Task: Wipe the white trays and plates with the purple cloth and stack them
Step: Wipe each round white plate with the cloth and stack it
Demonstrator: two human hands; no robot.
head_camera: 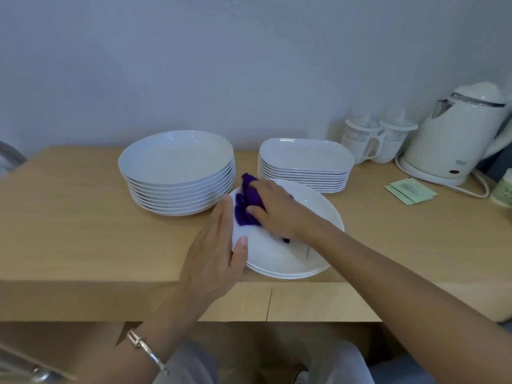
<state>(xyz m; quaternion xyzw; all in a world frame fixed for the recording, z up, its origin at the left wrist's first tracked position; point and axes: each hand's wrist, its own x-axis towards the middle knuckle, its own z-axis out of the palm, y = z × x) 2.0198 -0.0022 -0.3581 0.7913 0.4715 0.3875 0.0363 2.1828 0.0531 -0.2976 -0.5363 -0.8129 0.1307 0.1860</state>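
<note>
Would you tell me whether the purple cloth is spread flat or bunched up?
Bunched up: the purple cloth lies crumpled beneath the right hand.

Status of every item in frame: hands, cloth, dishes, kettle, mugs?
left hand: holds the rim of the front plate
right hand: grips the purple cloth, pressing it on the front plate
purple cloth: bunched up
front plate: flat, topping a short pile
round plate stack: stacked, untouched
tray stack: stacked, untouched
kettle: on base, lid shut
two mugs: lids on
</note>
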